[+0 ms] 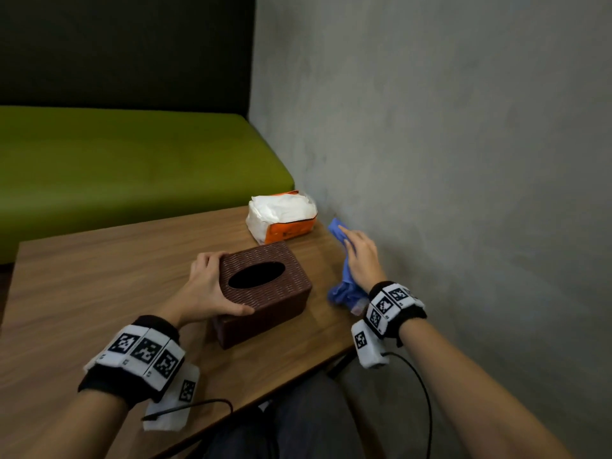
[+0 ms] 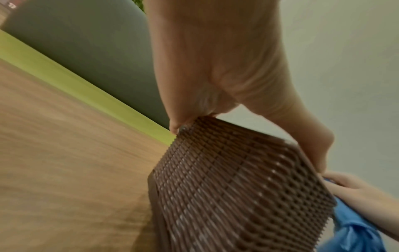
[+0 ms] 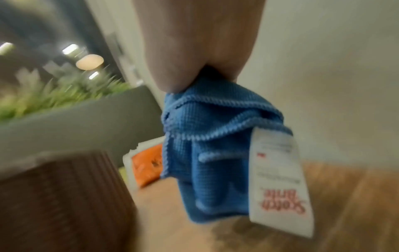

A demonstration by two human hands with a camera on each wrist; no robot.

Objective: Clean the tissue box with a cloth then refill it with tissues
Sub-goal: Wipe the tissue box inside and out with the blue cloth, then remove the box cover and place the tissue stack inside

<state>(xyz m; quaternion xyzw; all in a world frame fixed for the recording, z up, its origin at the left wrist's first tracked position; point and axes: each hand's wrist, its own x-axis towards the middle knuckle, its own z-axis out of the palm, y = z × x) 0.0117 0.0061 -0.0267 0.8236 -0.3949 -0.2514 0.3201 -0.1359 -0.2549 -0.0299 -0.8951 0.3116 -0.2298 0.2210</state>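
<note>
1. Nearest, lower half of the head view: two forearms with marker-patterned wristbands reach in over the wooden table (image 1: 99,276).
2. Centre of the frame: the left hand (image 1: 207,293) grips the near-left end of the brown woven-pattern rectangular tissue box (image 1: 265,289), thumb along the near long side, fingers curled over the far corner. The left wrist view confirms skin touching the box edge. The box sits on the table; its oval top opening looks dark, with no tissue showing in it.
3. Right of centre: the right hand (image 1: 362,260) holds the blue microfibre cloth (image 1: 344,286) bunched, fingers fairly straight along it; the right wrist view shows the cloth pinched in the grip, a white care label (image 3: 278,182) hanging from it. The cloth is just beside the box's right end, apart from it. Whether its lower folds touch the table I cannot tell.
4. Farther, upper centre: an opened orange-and-white soft pack of tissues (image 1: 283,215) lies near the table's far edge, by the grey wall (image 1: 447,127). Beyond, a green bench seat (image 1: 132,154).
5. Judgement: the cleaning step is in hand, wiping apparently not yet under way; refill untouched.
6. Next move calls for bringing the cloth onto the box's top or right side while the left hand steadies it against sliding.
</note>
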